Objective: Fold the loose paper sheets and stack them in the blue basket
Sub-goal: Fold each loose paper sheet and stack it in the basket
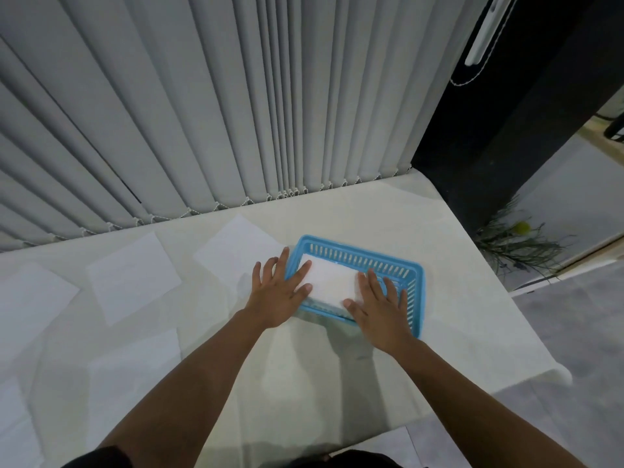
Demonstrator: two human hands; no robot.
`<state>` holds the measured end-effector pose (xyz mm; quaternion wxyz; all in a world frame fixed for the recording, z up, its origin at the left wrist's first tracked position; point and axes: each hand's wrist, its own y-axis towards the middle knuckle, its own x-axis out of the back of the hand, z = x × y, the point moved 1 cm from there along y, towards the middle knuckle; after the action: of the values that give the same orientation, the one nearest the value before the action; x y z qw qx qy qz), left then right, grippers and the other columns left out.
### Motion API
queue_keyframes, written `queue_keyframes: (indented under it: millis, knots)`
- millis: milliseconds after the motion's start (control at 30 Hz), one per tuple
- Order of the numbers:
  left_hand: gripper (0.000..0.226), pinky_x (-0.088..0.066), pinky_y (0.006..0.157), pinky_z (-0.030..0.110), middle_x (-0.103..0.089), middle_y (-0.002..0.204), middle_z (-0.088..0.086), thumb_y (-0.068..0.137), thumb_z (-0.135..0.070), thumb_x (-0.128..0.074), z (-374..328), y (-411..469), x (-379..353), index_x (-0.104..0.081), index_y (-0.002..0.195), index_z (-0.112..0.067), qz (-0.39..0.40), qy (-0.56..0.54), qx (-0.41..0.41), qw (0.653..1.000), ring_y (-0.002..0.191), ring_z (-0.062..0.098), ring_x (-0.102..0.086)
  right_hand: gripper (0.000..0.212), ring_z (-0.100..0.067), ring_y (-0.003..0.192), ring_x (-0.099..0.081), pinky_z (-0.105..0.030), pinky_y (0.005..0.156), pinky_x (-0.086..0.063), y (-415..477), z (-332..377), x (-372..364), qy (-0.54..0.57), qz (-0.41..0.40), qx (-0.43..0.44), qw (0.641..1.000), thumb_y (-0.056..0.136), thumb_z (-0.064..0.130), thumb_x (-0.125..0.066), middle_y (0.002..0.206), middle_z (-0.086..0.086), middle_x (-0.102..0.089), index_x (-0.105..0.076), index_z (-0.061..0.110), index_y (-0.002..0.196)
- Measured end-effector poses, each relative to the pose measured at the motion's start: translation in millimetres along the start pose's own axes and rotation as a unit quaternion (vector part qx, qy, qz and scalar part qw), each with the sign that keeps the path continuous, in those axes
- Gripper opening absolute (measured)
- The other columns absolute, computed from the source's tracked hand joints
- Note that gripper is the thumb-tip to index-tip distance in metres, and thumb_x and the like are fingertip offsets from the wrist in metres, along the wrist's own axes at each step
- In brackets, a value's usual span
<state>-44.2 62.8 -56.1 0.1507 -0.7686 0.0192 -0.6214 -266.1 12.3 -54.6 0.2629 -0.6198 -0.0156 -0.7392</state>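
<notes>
A blue slotted basket (363, 256) stands on the white table right of centre. Folded white paper (332, 280) lies inside it. My left hand (277, 292) rests flat over the basket's left rim, fingers spread, with fingertips on the paper's left end. My right hand (380, 307) lies flat on the paper's right end and the basket's near rim, fingers spread. Neither hand grips anything. Loose flat sheets lie to the left: one (236, 248) just behind my left hand, another (133, 276) further left, and one (30, 298) at the left edge.
The table (472, 298) is covered by a pale cloth and ends at the right and near sides. Grey vertical blinds (202, 113) hang along its far edge. More sheets (135, 363) lie near the front left. A plant (516, 238) stands beyond the right edge.
</notes>
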Motion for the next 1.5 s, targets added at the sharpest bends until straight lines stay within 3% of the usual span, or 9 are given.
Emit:
queue_keyframes:
  millis: [167, 267, 533, 800, 967, 1133, 1233, 1367, 1500]
  knots:
    - [0.067, -0.013, 0.117, 0.046, -0.01, 0.161, 0.006, 0.087, -0.063, -0.007, 23, -3, 14, -0.021, 0.149, -0.04, -0.102, -0.073, 0.08, 0.989, 0.141, 0.034, -0.02, 0.074, -0.027, 0.149, 0.001, -0.052, 0.118, 0.005, 19, 22, 31, 0.025, -0.059, 0.008, 0.998, 0.09, 0.067, -0.015, 0.163, 0.006, 0.001, -0.008, 0.029, 0.153]
    - [0.058, -0.015, 0.117, 0.046, -0.009, 0.161, 0.009, 0.097, -0.054, -0.027, 52, -1, 18, -0.023, 0.15, -0.03, -0.084, -0.058, 0.15, 0.983, 0.144, 0.035, -0.018, 0.064, -0.028, 0.148, -0.004, -0.051, 0.118, 0.002, 43, 50, 43, 0.02, -0.068, 0.056, 0.996, 0.097, 0.055, -0.029, 0.163, 0.004, -0.005, -0.014, 0.027, 0.153]
    - [0.058, -0.024, 0.115, 0.042, -0.021, 0.156, 0.012, 0.096, -0.043, -0.041, 126, 8, 35, -0.027, 0.148, -0.019, -0.055, -0.101, 0.252, 0.961, 0.141, 0.033, -0.023, 0.061, -0.029, 0.146, -0.013, -0.047, 0.118, -0.007, 126, 139, 35, -0.062, 0.002, 0.13, 0.99, 0.097, 0.048, -0.035, 0.162, 0.001, -0.012, -0.019, 0.024, 0.151]
    - [0.056, -0.031, 0.11, 0.038, -0.034, 0.15, 0.008, 0.095, -0.035, -0.047, 169, 45, 35, -0.03, 0.145, -0.017, -0.028, -0.143, 0.244, 0.959, 0.136, 0.029, -0.032, 0.058, -0.03, 0.144, -0.018, -0.048, 0.118, -0.011, 202, 205, 16, -0.115, 0.056, 0.185, 0.974, 0.095, 0.04, -0.041, 0.16, -0.002, -0.017, -0.026, 0.021, 0.148]
    - [0.049, -0.041, 0.098, 0.04, -0.04, 0.14, 0.008, 0.094, -0.031, -0.051, 177, 63, 31, -0.036, 0.139, -0.017, -0.038, -0.157, 0.268, 0.95, 0.128, 0.028, -0.039, 0.058, -0.031, 0.142, -0.019, -0.047, 0.117, -0.012, 232, 231, 0, -0.136, 0.078, 0.222, 0.962, 0.094, 0.038, -0.043, 0.16, -0.002, -0.018, -0.029, 0.018, 0.147]
    - [0.054, -0.046, 0.091, 0.039, -0.05, 0.129, 0.009, 0.088, -0.023, -0.061, 187, 74, 30, -0.039, 0.136, -0.019, -0.031, -0.229, 0.273, 0.934, 0.119, 0.028, -0.052, 0.061, -0.033, 0.132, -0.032, -0.044, 0.11, -0.026, 246, 243, -10, -0.109, 0.074, 0.252, 0.959, 0.089, 0.031, -0.05, 0.153, -0.004, -0.029, -0.03, 0.02, 0.146]
    - [0.036, -0.046, 0.087, 0.034, -0.062, 0.117, 0.006, 0.085, -0.019, -0.061, 194, 76, 30, -0.054, 0.12, -0.019, -0.022, -0.249, 0.264, 0.932, 0.114, 0.026, -0.056, 0.067, -0.032, 0.13, -0.032, -0.041, 0.107, -0.029, 251, 246, -10, -0.089, 0.087, 0.261, 0.957, 0.086, 0.025, -0.053, 0.149, -0.004, -0.033, -0.027, 0.023, 0.148]
    - [0.027, -0.045, 0.087, 0.035, -0.065, 0.111, 0.003, 0.086, -0.022, -0.055, 193, 70, 41, -0.063, 0.112, -0.02, -0.048, -0.135, 0.214, 0.966, 0.11, 0.026, -0.055, 0.034, -0.026, 0.124, -0.039, -0.035, 0.098, -0.033, 255, 251, 1, -0.037, 0.052, 0.284, 0.957, 0.085, 0.016, -0.053, 0.128, -0.002, -0.053, -0.058, 0.02, 0.119]
    - [0.029, -0.043, 0.087, 0.034, -0.065, 0.111, 0.004, 0.086, -0.026, -0.057, 189, 59, 49, -0.063, 0.114, -0.018, -0.085, -0.151, 0.19, 0.966, 0.107, 0.027, -0.056, 0.014, -0.022, 0.107, -0.05, -0.033, 0.088, -0.033, 247, 245, 19, -0.06, 0.001, 0.312, 0.948, 0.086, 0.018, -0.052, 0.099, 0.001, -0.064, -0.063, 0.021, 0.094]
